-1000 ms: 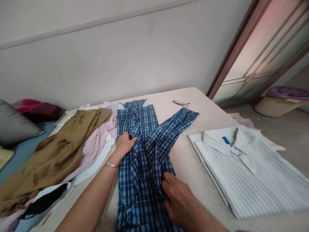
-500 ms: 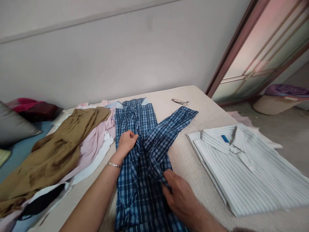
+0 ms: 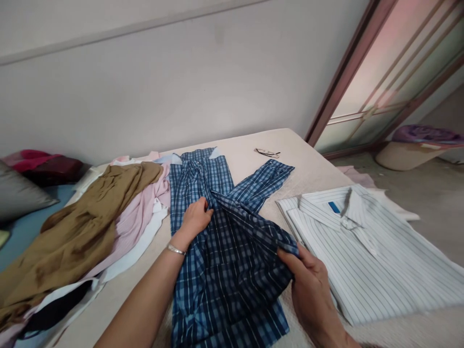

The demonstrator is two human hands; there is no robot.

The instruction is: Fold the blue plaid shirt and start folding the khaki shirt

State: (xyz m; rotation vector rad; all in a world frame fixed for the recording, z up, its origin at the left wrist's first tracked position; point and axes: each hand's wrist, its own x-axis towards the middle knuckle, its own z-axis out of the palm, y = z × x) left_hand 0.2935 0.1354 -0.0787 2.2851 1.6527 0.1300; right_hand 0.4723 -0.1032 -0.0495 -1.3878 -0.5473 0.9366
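Observation:
A blue plaid shirt [image 3: 224,251] lies lengthwise on the cream bed [image 3: 308,164], its collar toward the wall and one sleeve angled out to the right. My left hand [image 3: 195,220], a silver bangle on its wrist, pinches the cloth near the shirt's middle. My right hand [image 3: 311,285] grips the shirt's right edge and holds it lifted and spread toward the right. Just right of that hand lies a folded white striped shirt [image 3: 369,251].
A heap of clothes [image 3: 90,227], brown over pink and white, lies left of the plaid shirt. Eyeglasses [image 3: 267,153] rest near the bed's far edge. Cushions [image 3: 29,183] sit at far left. A basket [image 3: 409,152] stands on the floor by the sliding door [image 3: 384,82].
My right hand has taken hold of the plaid shirt's right side and pulled it up and out to the right, opening the cloth. My left hand has shifted slightly right on the shirt.

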